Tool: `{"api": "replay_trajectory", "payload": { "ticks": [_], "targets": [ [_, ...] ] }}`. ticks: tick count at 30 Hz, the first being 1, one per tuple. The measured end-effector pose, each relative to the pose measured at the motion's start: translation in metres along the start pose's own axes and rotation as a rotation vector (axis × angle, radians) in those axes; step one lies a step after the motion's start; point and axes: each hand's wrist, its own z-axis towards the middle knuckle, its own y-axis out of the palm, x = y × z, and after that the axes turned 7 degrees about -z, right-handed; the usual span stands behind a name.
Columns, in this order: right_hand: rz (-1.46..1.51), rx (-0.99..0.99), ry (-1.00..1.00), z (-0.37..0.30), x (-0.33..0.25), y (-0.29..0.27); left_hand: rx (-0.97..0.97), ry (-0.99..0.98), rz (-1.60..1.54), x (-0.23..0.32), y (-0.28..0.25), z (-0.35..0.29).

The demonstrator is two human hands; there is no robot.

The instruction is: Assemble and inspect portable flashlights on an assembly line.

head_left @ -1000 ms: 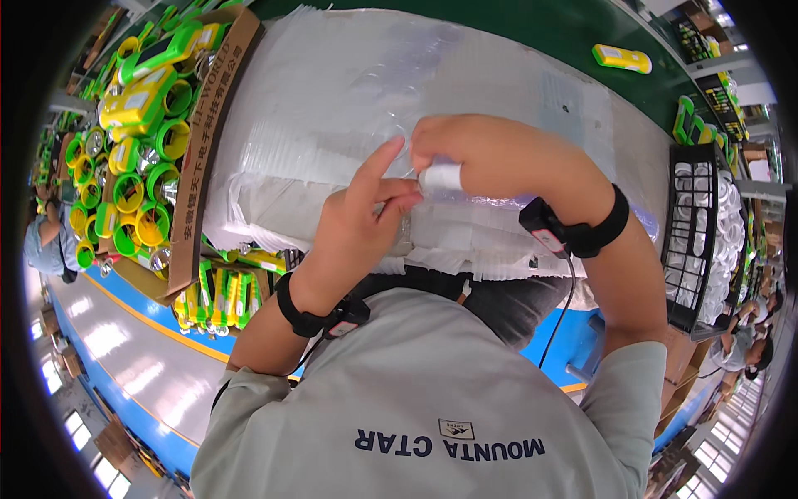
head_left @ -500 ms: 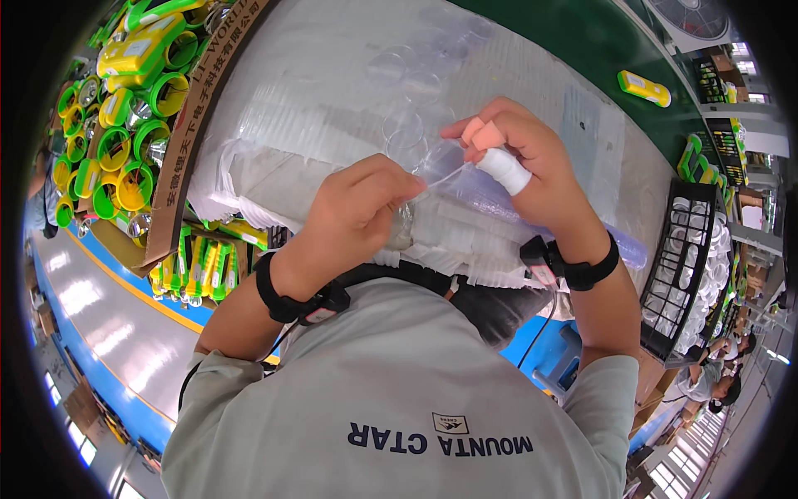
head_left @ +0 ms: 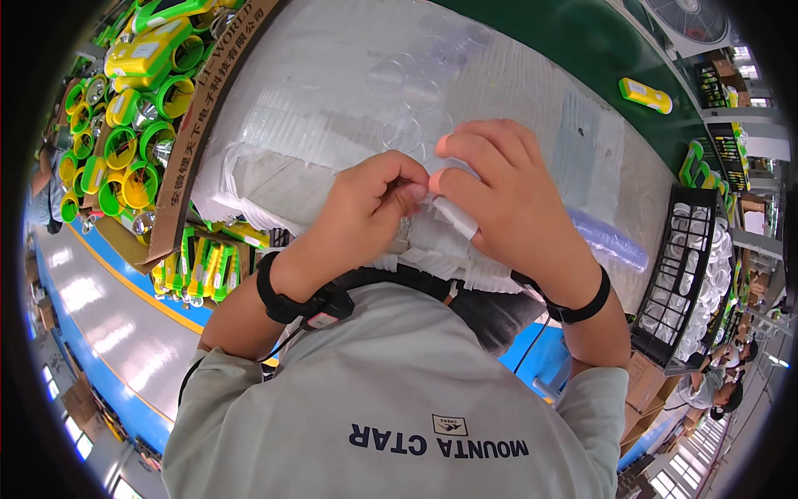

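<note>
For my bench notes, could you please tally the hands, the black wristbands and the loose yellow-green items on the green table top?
Hands: 2, left hand and right hand
Black wristbands: 2, left wristband, right wristband
Yellow-green item on green table top: 1
Total: 5
</note>
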Motion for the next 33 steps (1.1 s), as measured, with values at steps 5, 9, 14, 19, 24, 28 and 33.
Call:
{"api": "replay_trajectory", "payload": {
  "ticks": [5, 9, 14, 19, 24, 28, 33],
  "targets": [
    [0.023, -0.024, 0.042, -0.002, -0.001, -0.006, -0.012, -0.259, -0.293, 0.023, -0.001, 0.007],
    [0.106, -0.102, 0.056, -0.001, 0.014, -0.011, -0.031, -0.218, -0.246, 0.025, -0.005, 0.012],
    [0.351, -0.338, 0.112, 0.007, 0.023, -0.01, -0.065, -0.244, -0.235, 0.024, -0.004, 0.009],
    [0.397, -0.312, 0.14, 0.003, 0.027, -0.001, -0.027, -0.31, -0.329, 0.021, -0.007, 0.01],
    [0.262, -0.178, 0.031, 0.001, 0.029, 0.006, 0.005, -0.403, -0.392, 0.01, -0.013, 0.02],
    [0.115, -0.145, -0.078, 0.004, 0.026, 0.01, 0.016, -0.446, -0.434, -0.001, -0.018, 0.025],
    [0.038, -0.143, -0.135, 0.004, 0.025, 0.023, 0.018, -0.491, -0.506, -0.008, -0.019, 0.026]
  ]
}}
